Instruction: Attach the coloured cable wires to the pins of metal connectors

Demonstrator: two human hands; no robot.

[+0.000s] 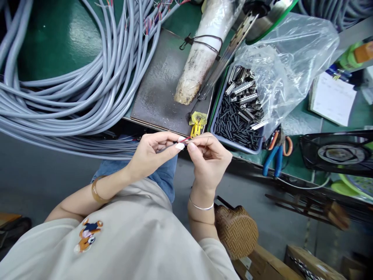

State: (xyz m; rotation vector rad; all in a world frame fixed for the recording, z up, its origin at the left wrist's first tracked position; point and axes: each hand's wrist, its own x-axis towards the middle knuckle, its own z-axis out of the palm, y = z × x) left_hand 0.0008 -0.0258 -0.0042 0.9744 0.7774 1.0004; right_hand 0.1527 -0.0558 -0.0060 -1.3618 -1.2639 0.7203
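In front of the bench edge, my left hand is closed in a pinch, with white-covered thumb and finger tips, on thin wires. A red wire shows between my two hands, beside a thinner dark strand. My right hand pinches at the other side of the same wires, its thumb and forefinger pressed together; their ends are hidden by the fingers. Just beyond the fingertips, a yellow clip sits at the edge of a dark metal plate.
Grey cables with stripped ends lie at left. A soldering iron slants over the plate beside a wrapped white tube. A bin holds black sleeves and metal connectors under a plastic bag. Pliers and a fan are right.
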